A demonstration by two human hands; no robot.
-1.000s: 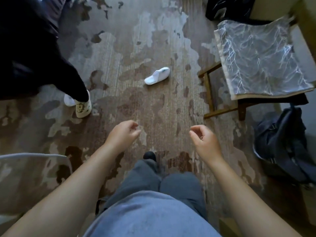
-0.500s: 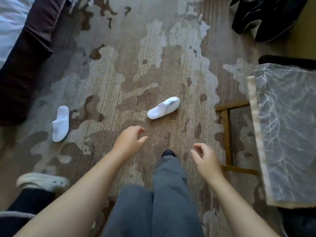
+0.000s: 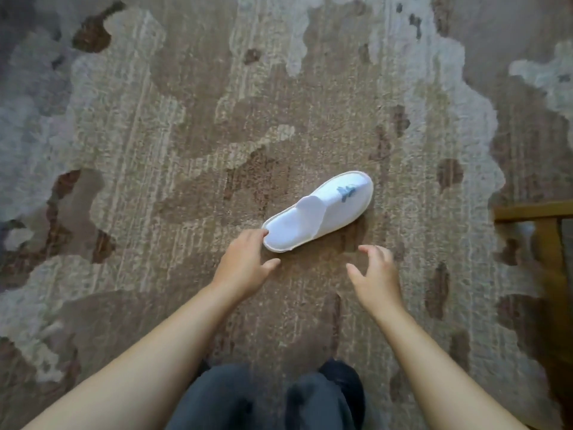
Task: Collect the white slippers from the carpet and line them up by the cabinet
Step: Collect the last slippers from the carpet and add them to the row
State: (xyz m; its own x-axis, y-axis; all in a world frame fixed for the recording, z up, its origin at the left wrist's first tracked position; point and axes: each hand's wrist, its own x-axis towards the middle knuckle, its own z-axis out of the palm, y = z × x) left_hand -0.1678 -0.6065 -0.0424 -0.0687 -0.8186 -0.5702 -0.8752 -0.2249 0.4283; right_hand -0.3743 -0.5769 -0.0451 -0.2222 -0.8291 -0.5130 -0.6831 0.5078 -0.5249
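Note:
One white slipper [image 3: 322,209] with a small blue logo on its toe lies flat on the patterned carpet [image 3: 155,135], toe pointing up and to the right. My left hand [image 3: 245,262] reaches to its heel, and the fingertips touch the heel's rim with the thumb spread apart. My right hand [image 3: 375,274] hovers just below and right of the slipper, fingers loosely curved, holding nothing. No cabinet is in view.
A wooden chair frame [image 3: 545,237] stands at the right edge. My dark trouser legs and a shoe [image 3: 338,373] fill the bottom centre. Carpet stretches to the left and above the slipper.
The view has closed in on the slipper. Both hands moved forward and down to it, and the left fingers now touch its heel. The second slipper has left the view.

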